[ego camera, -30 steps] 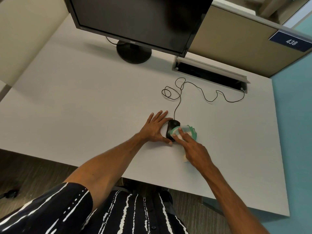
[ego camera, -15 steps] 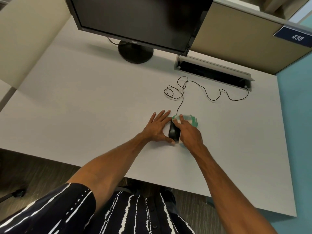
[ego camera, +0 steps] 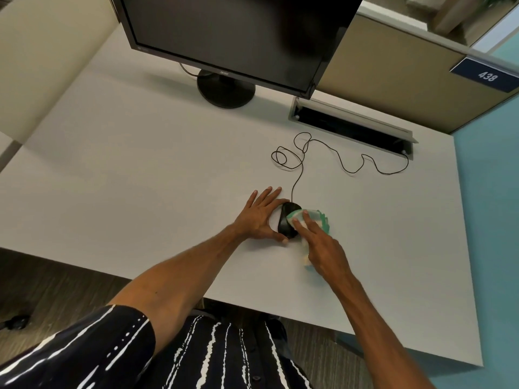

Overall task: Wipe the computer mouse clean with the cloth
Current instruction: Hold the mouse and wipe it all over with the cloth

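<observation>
Single head-worn wide-angle view, looking forward and steeply down onto white desk (ego camera: 140,169). Monitor (ego camera: 233,35) at top of frame, cropped, marks desk's far side. Near desk edge and wearer's striped shirt (ego camera: 196,357) fill bottom. Both forearms reach in from below. Edges bowed by lens. No second view.

This is an office cubicle. A white desk (ego camera: 140,169) carries a black monitor (ego camera: 233,32) at the top centre, with a cable slot (ego camera: 351,127) set into the surface right of it. Tan partition panels (ego camera: 393,77) enclose it (upper right bears a blue number plate (ego camera: 487,75) reading 438).
</observation>
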`<state>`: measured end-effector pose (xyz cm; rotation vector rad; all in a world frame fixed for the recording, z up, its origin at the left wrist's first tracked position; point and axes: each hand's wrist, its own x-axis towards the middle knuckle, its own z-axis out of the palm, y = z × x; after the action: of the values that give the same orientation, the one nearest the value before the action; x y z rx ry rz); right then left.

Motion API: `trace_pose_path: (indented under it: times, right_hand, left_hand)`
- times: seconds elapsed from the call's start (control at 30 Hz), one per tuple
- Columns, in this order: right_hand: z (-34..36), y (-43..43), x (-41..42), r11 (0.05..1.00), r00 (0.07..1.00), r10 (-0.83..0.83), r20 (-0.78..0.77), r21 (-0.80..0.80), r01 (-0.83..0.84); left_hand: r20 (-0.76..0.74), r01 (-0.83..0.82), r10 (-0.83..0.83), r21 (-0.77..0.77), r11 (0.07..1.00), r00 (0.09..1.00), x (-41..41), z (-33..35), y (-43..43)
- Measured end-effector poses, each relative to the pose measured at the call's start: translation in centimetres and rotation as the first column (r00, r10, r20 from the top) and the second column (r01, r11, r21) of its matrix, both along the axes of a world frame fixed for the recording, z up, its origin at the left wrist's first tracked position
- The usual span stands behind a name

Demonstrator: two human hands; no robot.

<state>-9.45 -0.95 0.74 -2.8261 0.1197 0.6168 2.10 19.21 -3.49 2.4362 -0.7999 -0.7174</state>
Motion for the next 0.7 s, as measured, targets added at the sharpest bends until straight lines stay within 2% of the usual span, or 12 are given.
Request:
trace_pose_path:
  times: [0.1, 0.23, 0.33, 0.4, 0.5, 0.63, 0.7]
  right_hand:
    - [0.4, -0.3, 1.5, 0.999, 0.994, 0.001, 0.106, -0.040, 0.003]
    - [0.6, 0.3, 4.4, 0.999, 0.993, 0.010, 0.122, -0.043, -0.005]
    - [0.1, 1.8, 5.1, 0.995, 0.994, 0.087, 0.064, -0.056, -0.083]
    - [-0.1, 2.6, 5.3, 0.985, 0.988, 0.136, 0.080, -0.114, -0.126]
    - [0.2, 3.2, 6.2, 0.987, 0.993, 0.115, 0.024, -0.120, -0.111]
    - [1.0, 4.2, 7.8, 0.966, 0.992, 0.083, -0.100, -0.235, -0.104]
    - [1.0, 4.8, 8.3, 0.930, 0.977, 0.143, -0.157, -0.316, -0.187]
  left_hand:
    - [-0.001, -0.007, 0.007, -0.015, 1.000, 1.000, -0.1, 0.0, 0.1]
    - [-0.003, -0.008, 0.008, -0.006, 1.000, 1.000, -0.2, 0.0, 0.0]
    - [0.005, -0.003, 0.003, 0.011, 1.000, 1.000, -0.1, 0.0, -0.1]
    - [0.005, -0.007, 0.007, 0.014, 1.000, 1.000, -0.1, 0.0, -0.1]
    - [-0.003, -0.018, 0.018, 0.010, 1.000, 1.000, 0.0, -0.1, -0.1]
    - [-0.028, -0.047, 0.047, -0.009, 0.999, 0.999, -0.2, 0.0, -0.3]
    - [-0.031, -0.057, 0.056, -0.008, 0.998, 0.998, -0.2, 0.1, -0.3]
